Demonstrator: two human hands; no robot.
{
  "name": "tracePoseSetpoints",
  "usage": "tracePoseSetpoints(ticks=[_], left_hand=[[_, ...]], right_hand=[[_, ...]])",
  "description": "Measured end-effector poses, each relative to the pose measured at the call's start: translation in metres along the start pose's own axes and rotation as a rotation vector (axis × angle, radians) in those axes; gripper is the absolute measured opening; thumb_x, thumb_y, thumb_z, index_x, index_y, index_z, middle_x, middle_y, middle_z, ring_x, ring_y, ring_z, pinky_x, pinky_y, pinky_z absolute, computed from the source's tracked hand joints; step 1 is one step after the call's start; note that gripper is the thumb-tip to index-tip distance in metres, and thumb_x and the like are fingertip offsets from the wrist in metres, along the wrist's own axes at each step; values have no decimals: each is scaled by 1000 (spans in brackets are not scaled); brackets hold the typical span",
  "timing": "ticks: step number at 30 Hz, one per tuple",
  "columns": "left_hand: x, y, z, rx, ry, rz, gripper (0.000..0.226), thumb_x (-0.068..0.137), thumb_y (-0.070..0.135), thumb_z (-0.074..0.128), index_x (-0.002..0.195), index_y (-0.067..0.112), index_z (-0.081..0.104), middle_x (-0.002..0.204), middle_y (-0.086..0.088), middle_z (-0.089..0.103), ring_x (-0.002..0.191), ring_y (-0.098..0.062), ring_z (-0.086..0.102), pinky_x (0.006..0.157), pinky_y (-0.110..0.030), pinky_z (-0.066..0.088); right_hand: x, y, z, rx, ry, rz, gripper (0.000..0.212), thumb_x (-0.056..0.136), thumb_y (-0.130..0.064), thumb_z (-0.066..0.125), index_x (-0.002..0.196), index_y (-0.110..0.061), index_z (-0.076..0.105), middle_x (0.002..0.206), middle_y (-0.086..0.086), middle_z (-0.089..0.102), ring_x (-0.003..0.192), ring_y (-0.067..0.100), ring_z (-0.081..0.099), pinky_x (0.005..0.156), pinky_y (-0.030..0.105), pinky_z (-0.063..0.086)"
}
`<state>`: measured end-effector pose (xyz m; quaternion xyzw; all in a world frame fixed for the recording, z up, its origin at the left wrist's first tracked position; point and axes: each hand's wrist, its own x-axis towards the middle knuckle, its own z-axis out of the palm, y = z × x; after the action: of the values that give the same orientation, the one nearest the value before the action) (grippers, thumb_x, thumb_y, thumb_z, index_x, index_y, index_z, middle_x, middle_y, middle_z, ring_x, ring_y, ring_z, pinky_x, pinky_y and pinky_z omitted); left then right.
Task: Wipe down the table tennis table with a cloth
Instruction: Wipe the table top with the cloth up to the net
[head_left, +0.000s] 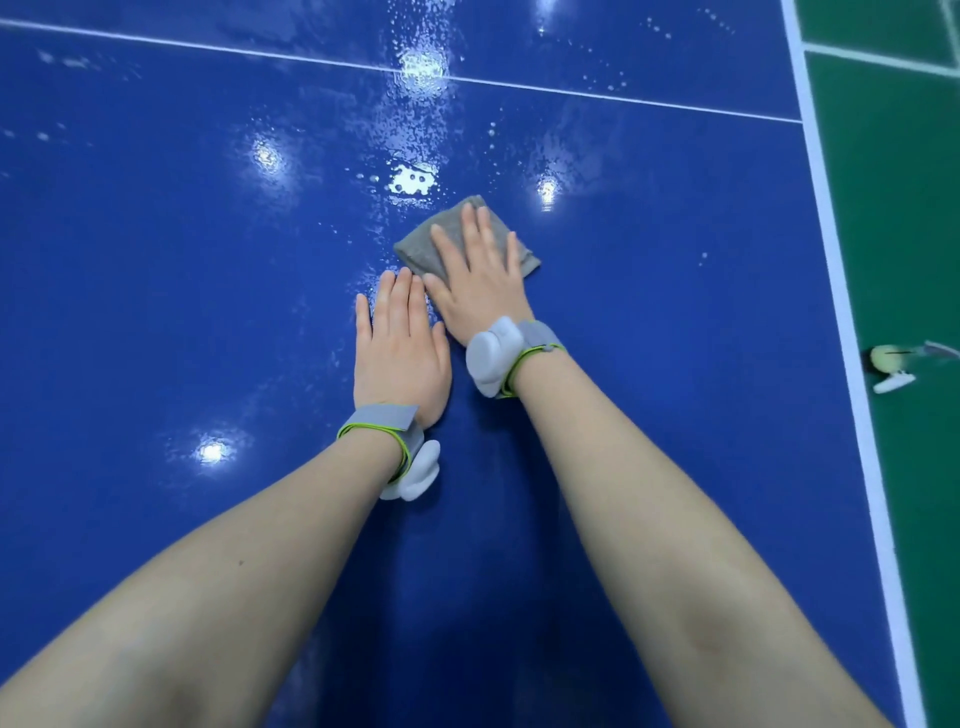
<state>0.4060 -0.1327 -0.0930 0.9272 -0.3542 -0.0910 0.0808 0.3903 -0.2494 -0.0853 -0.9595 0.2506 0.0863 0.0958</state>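
Note:
A folded grey cloth (439, 236) lies flat on the blue table tennis table (156, 270), near the middle of the view. My right hand (478, 283) presses down on the cloth with straight, spread fingers and covers most of it. My left hand (400, 348) rests flat on the bare table surface just to the left of and nearer than the cloth, fingers straight and together. Water droplets and wet streaks (410, 179) shine on the table beyond the cloth.
A white line (623, 98) crosses the table at the far side, and a white edge line (841, 322) runs down its right side. Beyond that edge is green floor (909, 234) with a small yellowish and white object (891, 364) on it.

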Motion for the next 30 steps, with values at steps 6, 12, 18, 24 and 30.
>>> tracePoseSetpoints(ticks=[6,12,18,24,30], left_hand=[[-3,-3,-5,-79,12,35,51,100,22,24,146,2,14,155,-9,12,144,-22,4,117,-33,-4],[-13,-12,-6,-147,19,122,49,100,17,27,145,2,18,155,-9,15,144,-21,8,116,-27,-5],[-34,-29,-6,-207,3,172,61,92,31,14,141,-1,30,150,-15,29,140,-27,24,114,-24,0],[-64,-61,-14,-128,28,175,60,92,31,18,135,-4,39,143,-17,39,132,-23,27,112,-22,0],[-85,-72,-12,-128,45,49,57,94,31,20,143,2,27,152,-11,24,142,-23,17,114,-25,-2]], right_hand=[[-15,41,-3,11,23,200,54,103,-40,23,152,-27,4,158,14,-11,146,27,-12,116,44,-6],[-20,46,0,45,35,421,54,101,-47,21,150,-38,1,156,19,-17,144,34,-16,116,46,-8],[-32,-23,6,71,-52,103,52,102,-45,21,150,-38,2,156,18,-19,143,33,-20,114,46,-13],[-54,-24,14,31,-41,-32,50,103,-43,21,150,-40,6,158,13,-16,145,28,-17,115,41,-10],[-58,18,11,62,22,326,51,103,-42,20,151,-37,3,157,15,-16,145,30,-15,116,43,-7]])
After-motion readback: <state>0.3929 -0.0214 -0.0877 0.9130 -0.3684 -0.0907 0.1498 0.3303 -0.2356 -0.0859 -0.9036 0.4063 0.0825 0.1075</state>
